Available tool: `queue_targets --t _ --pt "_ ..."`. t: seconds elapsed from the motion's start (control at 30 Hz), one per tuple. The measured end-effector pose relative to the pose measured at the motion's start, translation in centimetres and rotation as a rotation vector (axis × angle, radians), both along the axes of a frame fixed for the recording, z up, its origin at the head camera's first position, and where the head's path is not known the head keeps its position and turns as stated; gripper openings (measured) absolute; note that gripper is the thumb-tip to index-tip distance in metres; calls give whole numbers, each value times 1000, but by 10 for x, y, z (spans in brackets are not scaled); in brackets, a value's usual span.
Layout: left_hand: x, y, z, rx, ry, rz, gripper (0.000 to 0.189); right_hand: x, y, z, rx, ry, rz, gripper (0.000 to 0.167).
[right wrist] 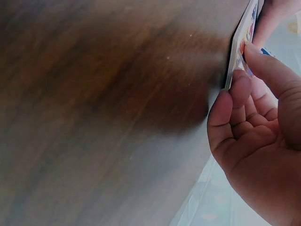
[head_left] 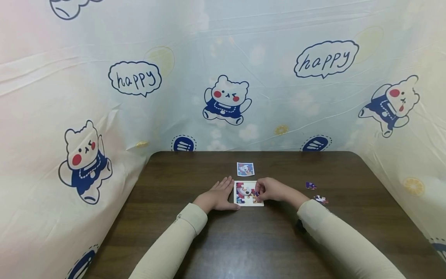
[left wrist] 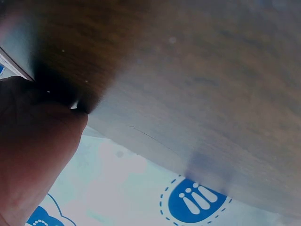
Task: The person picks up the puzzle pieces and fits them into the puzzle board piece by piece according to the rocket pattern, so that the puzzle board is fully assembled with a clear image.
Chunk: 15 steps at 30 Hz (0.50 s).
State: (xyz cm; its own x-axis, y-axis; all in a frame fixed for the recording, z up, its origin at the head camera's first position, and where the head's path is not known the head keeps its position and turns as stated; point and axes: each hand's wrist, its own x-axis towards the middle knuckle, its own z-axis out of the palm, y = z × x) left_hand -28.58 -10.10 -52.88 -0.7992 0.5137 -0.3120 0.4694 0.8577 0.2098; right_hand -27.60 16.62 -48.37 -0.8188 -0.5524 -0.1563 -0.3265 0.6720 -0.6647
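Note:
A small square jigsaw board (head_left: 249,205) with a pale frame lies on the table, partly filled with colourful pieces; a pale gap shows at its lower middle. My left hand (head_left: 220,195) rests on the tabletop with fingers extended, thumb and fingertips by the board's left edge. On the right side, my right hand (head_left: 273,190) pinches a puzzle piece (head_left: 256,195) between thumb and fingers over the board, covering part of it. The right wrist view shows that hand (right wrist: 263,136) at the board's edge (right wrist: 230,66); the left wrist view shows mainly the left hand's dark lower edge (left wrist: 42,146).
Two loose puzzle pieces lie to the right: a purple one (head_left: 311,186) and a multicoloured one (head_left: 321,199). A small picture card (head_left: 245,169) lies beyond the board. The dark wooden table (head_left: 237,248) is surrounded by a printed cloth (head_left: 265,97) at the back and sides.

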Motion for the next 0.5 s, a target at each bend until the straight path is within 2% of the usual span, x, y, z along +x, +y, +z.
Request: queue_targets --t 0.27,0.5 --pt "6 1 8 12 -6 7 122 -1 -3 -1 23 7 -23 25" --pt "2 1 1 7 -9 14 120 -2 -5 -2 28 3 -33 23"
